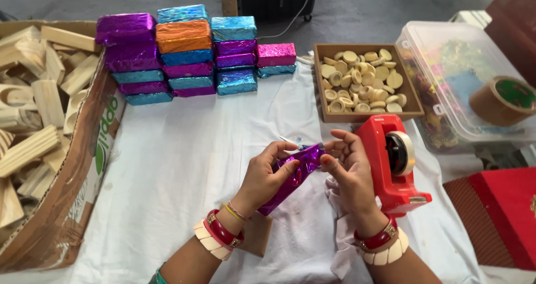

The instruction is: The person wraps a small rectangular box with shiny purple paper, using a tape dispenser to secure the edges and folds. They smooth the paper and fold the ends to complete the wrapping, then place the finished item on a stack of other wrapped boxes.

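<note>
A tape dispenser (393,169) anchors the cloth-covered table (184,167): just to its left, two hands (268,175) (346,172) meet on a foil-wrapped block (293,178); directly behind it sits a tray of wooden rings (363,80); behind and to its right, a lidded plastic bin (446,77) carries a tape roll (502,100); far left, a cardboard box of wooden blocks (39,116); behind-left, stacked wrapped blocks (190,52)

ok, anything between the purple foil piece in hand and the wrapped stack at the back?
Nothing visible. Both hands, left and right, hold the purple foil piece; only bare white cloth lies before the wrapped stack.
</note>
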